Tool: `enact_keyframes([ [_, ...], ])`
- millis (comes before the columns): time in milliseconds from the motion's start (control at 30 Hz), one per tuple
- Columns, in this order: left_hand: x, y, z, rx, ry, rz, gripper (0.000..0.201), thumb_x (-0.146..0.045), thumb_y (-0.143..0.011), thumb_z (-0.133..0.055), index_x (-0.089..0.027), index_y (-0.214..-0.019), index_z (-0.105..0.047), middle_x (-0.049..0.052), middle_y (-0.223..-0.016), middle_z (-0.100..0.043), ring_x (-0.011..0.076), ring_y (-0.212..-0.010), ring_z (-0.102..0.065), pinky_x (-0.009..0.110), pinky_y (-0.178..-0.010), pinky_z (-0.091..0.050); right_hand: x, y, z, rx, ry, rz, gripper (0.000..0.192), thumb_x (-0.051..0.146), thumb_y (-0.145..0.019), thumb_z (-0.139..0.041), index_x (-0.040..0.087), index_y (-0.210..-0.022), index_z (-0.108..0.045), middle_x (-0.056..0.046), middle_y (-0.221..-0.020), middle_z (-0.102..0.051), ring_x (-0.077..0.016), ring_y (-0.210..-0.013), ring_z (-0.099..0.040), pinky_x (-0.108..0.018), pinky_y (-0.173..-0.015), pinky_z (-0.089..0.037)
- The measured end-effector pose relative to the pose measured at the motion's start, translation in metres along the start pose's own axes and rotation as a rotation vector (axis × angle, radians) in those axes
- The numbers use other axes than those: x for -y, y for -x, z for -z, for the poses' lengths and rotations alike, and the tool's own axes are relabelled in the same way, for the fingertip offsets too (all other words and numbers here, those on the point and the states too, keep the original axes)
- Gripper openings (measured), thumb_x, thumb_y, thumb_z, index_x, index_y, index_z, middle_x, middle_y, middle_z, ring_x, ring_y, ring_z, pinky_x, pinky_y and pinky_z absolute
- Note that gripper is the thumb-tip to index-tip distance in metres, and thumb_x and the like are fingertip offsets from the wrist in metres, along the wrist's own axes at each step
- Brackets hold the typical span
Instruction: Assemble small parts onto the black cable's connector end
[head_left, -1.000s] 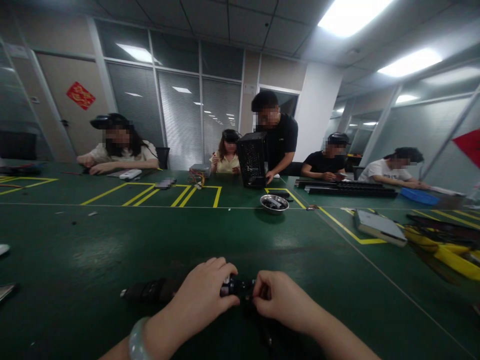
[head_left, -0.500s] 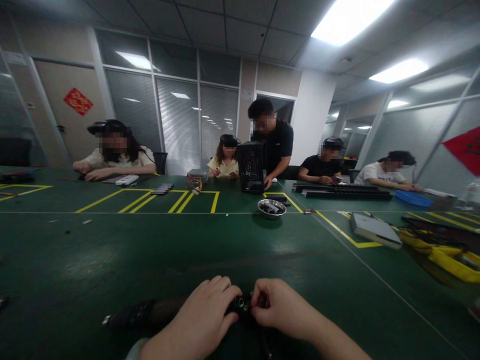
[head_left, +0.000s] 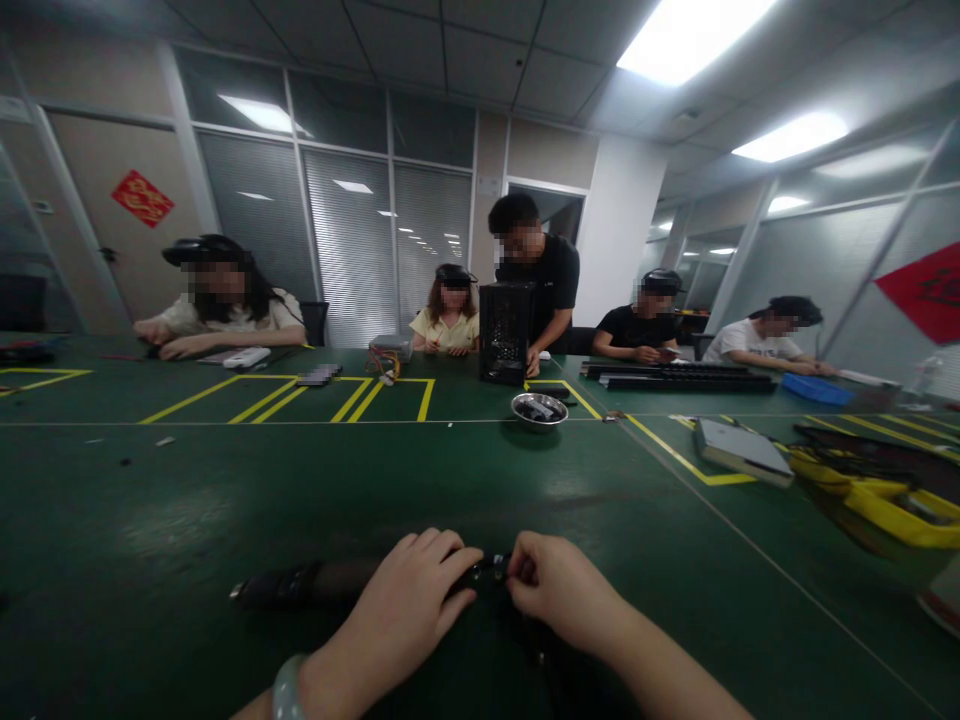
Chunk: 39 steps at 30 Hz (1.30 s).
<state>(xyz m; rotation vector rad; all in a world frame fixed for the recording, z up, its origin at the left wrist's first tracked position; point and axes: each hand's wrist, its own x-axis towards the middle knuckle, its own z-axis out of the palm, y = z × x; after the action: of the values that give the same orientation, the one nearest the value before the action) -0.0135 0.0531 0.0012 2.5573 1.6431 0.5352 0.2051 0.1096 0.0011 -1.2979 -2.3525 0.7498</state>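
My left hand (head_left: 409,595) is wrapped over a small black part (head_left: 489,568) low in the middle of the view, just above the green table (head_left: 225,490). My right hand (head_left: 562,590) pinches the same part from the right, fingertips close to my left fingers. A long black piece (head_left: 300,580) lies on the table and runs left from under my left hand. A pale bangle (head_left: 285,690) sits on my left wrist. What the black part is, I cannot tell.
A metal bowl (head_left: 538,408) sits mid-table, a black computer case (head_left: 506,332) behind it with a standing person's hand on it. Several seated people work along the far edge. A grey flat box (head_left: 741,452) and yellow tools (head_left: 877,495) lie at right.
Both hands stay closed on the small black part and shift only slightly. My view has tilted a little, so the room sits lower and further left.
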Motion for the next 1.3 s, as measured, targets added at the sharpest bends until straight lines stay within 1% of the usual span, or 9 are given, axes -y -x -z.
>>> enact_keyframes([
  [100, -0.005, 0.0, 0.0, -0.005, -0.006, 0.018, 0.031, -0.029, -0.086, -0.06, -0.032, -0.117, -0.058, 0.0, -0.114, -0.059, 0.0219, -0.102, -0.054, 0.036, -0.086, -0.039, -0.004, -0.002, 0.005, -0.017, 0.026, 0.006, 0.009, 0.019, -0.077, -0.06, 0.02, -0.084, -0.065, 0.0, -0.074, -0.067, -0.0123, -0.064, -0.058, -0.02, -0.055, -0.035],
  [200, -0.011, -0.002, -0.001, -0.015, -0.007, 0.03, 0.025, -0.023, -0.086, -0.058, -0.029, -0.11, -0.058, 0.0, -0.112, -0.06, 0.021, -0.1, -0.054, 0.036, -0.085, -0.038, -0.003, -0.002, 0.007, -0.008, 0.006, 0.027, 0.01, 0.018, -0.077, -0.06, 0.019, -0.086, -0.066, 0.0, -0.076, -0.067, -0.0125, -0.066, -0.059, -0.02, -0.056, -0.035],
  [300, -0.014, -0.004, -0.003, -0.012, -0.008, 0.033, 0.017, -0.019, -0.088, -0.054, -0.026, -0.102, -0.059, 0.0, -0.101, -0.062, 0.0196, -0.092, -0.055, 0.034, -0.08, -0.039, 0.002, 0.0, 0.003, 0.02, -0.035, 0.044, 0.011, 0.016, -0.076, -0.059, 0.019, -0.086, -0.065, 0.0, -0.075, -0.066, -0.0119, -0.067, -0.059, -0.019, -0.057, -0.036],
  [400, -0.013, -0.006, -0.007, -0.011, -0.017, 0.023, 0.013, -0.017, -0.088, -0.051, -0.024, -0.096, -0.059, 0.0, -0.095, -0.061, 0.0191, -0.087, -0.055, 0.033, -0.076, -0.038, 0.006, 0.002, -0.005, 0.004, -0.024, 0.042, 0.009, 0.016, -0.075, -0.06, 0.019, -0.083, -0.064, 0.001, -0.073, -0.066, -0.0113, -0.064, -0.058, -0.019, -0.056, -0.035],
  [533, -0.01, -0.007, -0.009, -0.022, -0.009, 0.023, 0.015, -0.017, -0.087, -0.051, -0.023, -0.098, -0.058, 0.001, -0.095, -0.061, 0.0191, -0.087, -0.055, 0.033, -0.076, -0.038, 0.006, 0.0, -0.015, -0.028, 0.027, 0.029, 0.009, 0.015, -0.073, -0.06, 0.019, -0.08, -0.063, 0.001, -0.07, -0.064, -0.0111, -0.063, -0.055, -0.019, -0.055, -0.032],
  [667, -0.01, -0.008, -0.008, -0.035, -0.019, 0.03, 0.017, -0.017, -0.086, -0.051, -0.024, -0.099, -0.058, 0.001, -0.095, -0.061, 0.0198, -0.088, -0.054, 0.033, -0.076, -0.037, 0.003, -0.002, -0.02, -0.059, 0.039, 0.038, 0.01, 0.014, -0.072, -0.059, 0.02, -0.079, -0.062, 0.002, -0.07, -0.064, -0.0108, -0.062, -0.054, -0.019, -0.055, -0.032],
  [967, -0.011, -0.003, -0.005, -0.051, 0.009, -0.002, 0.008, -0.021, -0.086, -0.054, -0.022, -0.091, -0.06, 0.0, -0.088, -0.062, 0.0183, -0.082, -0.055, 0.032, -0.074, -0.037, 0.003, 0.002, -0.016, -0.063, -0.007, 0.031, 0.008, 0.016, -0.072, -0.06, 0.02, -0.079, -0.063, 0.001, -0.07, -0.065, -0.0107, -0.061, -0.056, -0.018, -0.053, -0.033],
  [1133, -0.006, -0.002, -0.006, -0.043, 0.07, -0.018, 0.009, -0.023, -0.087, -0.056, -0.024, -0.095, -0.061, -0.001, -0.093, -0.064, 0.0181, -0.086, -0.057, 0.033, -0.078, -0.04, 0.005, 0.002, -0.019, -0.075, -0.067, 0.033, 0.009, 0.017, -0.074, -0.06, 0.019, -0.082, -0.064, 0.001, -0.072, -0.066, -0.0111, -0.064, -0.058, -0.018, -0.055, -0.036],
  [1300, -0.002, -0.002, -0.008, -0.05, 0.094, -0.034, 0.009, -0.023, -0.086, -0.059, -0.025, -0.095, -0.061, -0.001, -0.095, -0.064, 0.0182, -0.089, -0.057, 0.033, -0.082, -0.041, 0.012, 0.002, -0.022, -0.069, -0.086, 0.045, 0.008, 0.016, -0.077, -0.059, 0.02, -0.081, -0.065, 0.001, -0.075, -0.067, -0.0118, -0.067, -0.059, -0.019, -0.059, -0.037],
])
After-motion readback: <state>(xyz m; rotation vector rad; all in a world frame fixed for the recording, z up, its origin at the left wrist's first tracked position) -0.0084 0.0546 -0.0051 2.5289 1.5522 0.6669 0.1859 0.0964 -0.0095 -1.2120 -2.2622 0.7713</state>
